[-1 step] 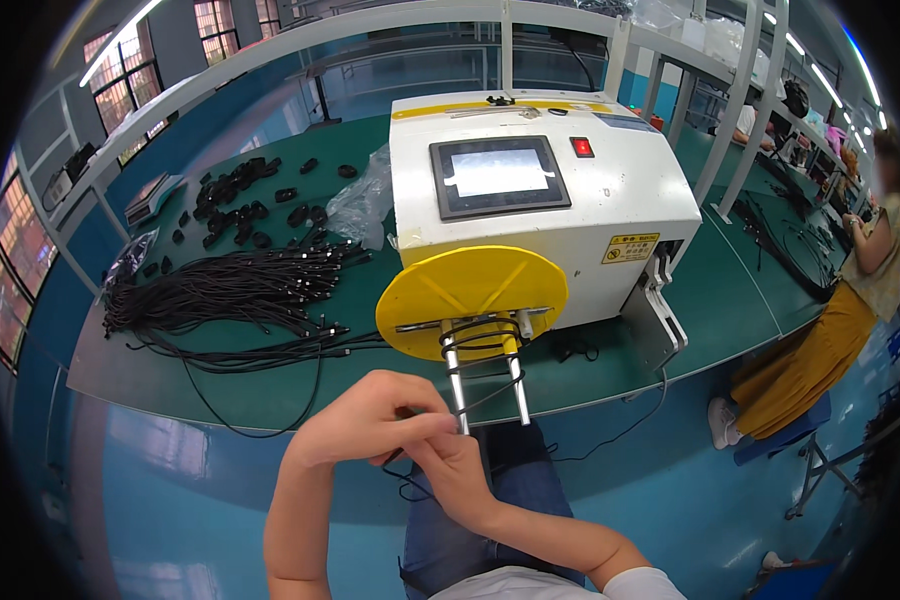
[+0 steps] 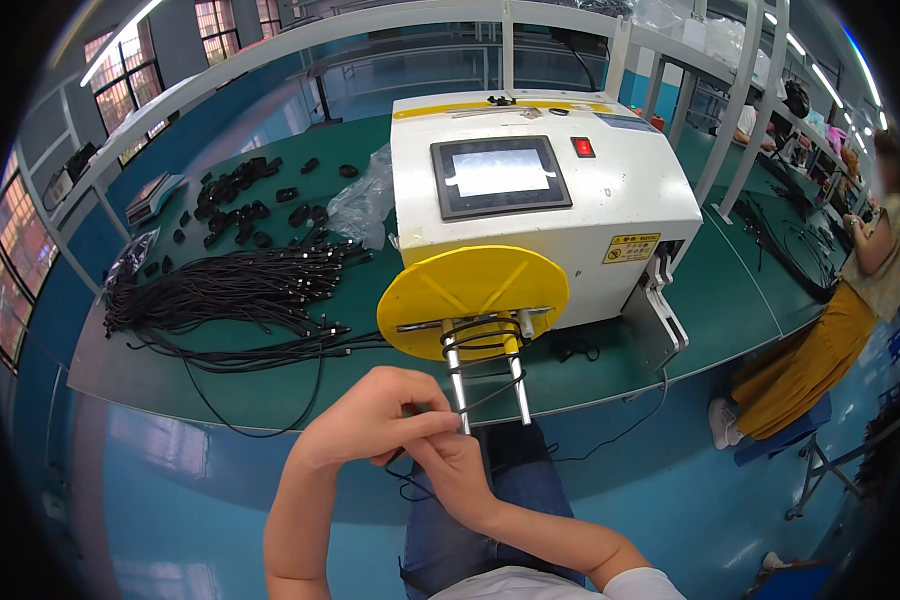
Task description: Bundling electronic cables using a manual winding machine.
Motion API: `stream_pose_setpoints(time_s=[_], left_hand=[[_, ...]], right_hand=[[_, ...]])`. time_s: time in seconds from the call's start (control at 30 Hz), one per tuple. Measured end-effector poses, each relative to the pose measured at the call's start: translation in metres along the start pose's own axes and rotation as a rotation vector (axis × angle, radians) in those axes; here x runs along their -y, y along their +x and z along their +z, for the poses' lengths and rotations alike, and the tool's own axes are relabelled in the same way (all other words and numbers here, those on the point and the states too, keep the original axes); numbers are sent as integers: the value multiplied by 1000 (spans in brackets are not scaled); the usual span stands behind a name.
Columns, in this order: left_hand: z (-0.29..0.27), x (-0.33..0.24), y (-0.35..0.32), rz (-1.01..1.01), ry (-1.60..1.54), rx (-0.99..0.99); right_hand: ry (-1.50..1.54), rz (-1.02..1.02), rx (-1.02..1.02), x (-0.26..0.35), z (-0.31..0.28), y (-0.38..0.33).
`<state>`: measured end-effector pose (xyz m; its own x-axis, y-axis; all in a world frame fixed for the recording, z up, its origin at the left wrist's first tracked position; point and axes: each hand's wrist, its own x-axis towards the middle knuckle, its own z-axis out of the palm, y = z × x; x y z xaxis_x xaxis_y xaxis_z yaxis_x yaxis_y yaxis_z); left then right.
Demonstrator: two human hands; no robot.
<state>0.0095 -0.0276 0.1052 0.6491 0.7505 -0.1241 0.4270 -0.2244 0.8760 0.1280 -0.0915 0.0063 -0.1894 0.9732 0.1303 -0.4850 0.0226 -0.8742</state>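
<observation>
Cable winding step in hand, judged from the loops already lying around the two metal prongs that jut toward the seat from the yellow disc on the front of the white machine. Left hand curled narrow, thumb and forefinger pinched on the thin black strand just beside the left prong's tip. Right hand tucked under the left, touching it, fingers closed on the same strand as far as can be told; the exact grip partly hidden. Loose tail of cable hanging below both hands, over the blue jeans. Several turns wound near the disc, one slack turn lower on the prongs, nearer the hands. Large bundle of black cables spread on the green worktop to the left, well apart from the hands; small black coiled pieces and a clear plastic bag beyond it. Another person at the far right, at a neighbouring bench. Next move probably calling for steady tension on the strand, a clean lead around the prongs without crossing earlier turns, and fingers kept clear of the disc.
</observation>
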Motion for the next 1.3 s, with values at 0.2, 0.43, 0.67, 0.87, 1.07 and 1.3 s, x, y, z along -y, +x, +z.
stream_pose_setpoints(time_s=[0.2, 0.43, 0.67, 0.87, 1.07, 1.3], left_hand=[[3, 28, 11, 166, 353, -174], [19, 41, 10, 91, -48, -206], [43, 54, 13, 120, -132, -329], [59, 53, 22, 165, -74, -372], [73, 78, 30, 117, -451, -285], [70, 73, 32, 45, -727, -156]], right_hand=[[-275, 235, 4, -17, -48, 13], [-735, 427, 69, 73, -181, -6], [456, 229, -199, 119, -103, -19], [391, 334, -150, 72, -12, -19], [260, 152, -159, 43, -10, -43], [90, 11, -102, 46, -1, -20]])
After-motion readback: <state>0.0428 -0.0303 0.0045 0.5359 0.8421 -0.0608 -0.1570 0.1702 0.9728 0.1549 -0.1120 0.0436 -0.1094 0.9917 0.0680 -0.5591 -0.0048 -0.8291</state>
